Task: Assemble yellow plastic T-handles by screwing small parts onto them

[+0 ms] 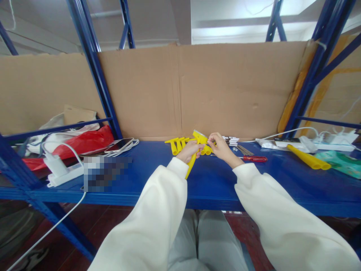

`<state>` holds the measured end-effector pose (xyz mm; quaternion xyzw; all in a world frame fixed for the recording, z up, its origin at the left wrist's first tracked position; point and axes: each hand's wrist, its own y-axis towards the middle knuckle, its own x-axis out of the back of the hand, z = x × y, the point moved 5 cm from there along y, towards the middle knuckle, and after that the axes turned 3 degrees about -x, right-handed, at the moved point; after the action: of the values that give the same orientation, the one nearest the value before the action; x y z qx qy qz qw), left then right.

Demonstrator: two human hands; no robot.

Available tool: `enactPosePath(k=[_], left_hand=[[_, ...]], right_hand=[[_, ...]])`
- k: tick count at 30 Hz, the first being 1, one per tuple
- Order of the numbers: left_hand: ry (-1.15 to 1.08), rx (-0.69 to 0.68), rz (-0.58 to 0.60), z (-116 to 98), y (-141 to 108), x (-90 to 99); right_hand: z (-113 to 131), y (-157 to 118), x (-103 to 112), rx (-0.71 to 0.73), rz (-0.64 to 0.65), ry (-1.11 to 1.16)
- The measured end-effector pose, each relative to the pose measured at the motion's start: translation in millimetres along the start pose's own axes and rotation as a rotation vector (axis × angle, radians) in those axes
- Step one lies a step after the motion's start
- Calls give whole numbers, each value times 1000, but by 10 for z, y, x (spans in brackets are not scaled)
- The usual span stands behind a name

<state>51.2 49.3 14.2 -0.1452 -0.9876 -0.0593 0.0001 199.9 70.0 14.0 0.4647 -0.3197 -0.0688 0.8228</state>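
Note:
A yellow scraper-like tool [192, 165] with a wide head and a long handle is held in my left hand [189, 150], its fingers wrapped round the neck. The handle slants down toward me, and a pale strip runs along the head's top edge. My right hand [221, 147] is at the right side of the head, thumb and fingers pinched together. Whatever lies in that pinch is too small or hidden to make out. Just behind my hands, several more yellow handle pieces [174, 146] lie side by side on the blue shelf [158, 177].
Right of my hands lie a red-handled screwdriver [255, 159], thin metal strips [245, 150] and black-and-white pieces [230, 140]. Yellow tubes [308, 158] rest farther right. At left are a white power strip [66, 174], phones and a red bag [84, 143]. Cardboard [225, 90] stands behind.

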Motion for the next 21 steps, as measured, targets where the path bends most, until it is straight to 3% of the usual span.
enactPosePath(k=[5,14,21], left_hand=[[-16,-20,-12,-15,4,93],[-80,23,68,-59,-44,130],[-107,-50,110,-93,-51,146]], right_hand=[[62,-12,18,23,-31,-45],[199,-35,25,37,-107,-71],[253,-38,65,50,-142,-34]])
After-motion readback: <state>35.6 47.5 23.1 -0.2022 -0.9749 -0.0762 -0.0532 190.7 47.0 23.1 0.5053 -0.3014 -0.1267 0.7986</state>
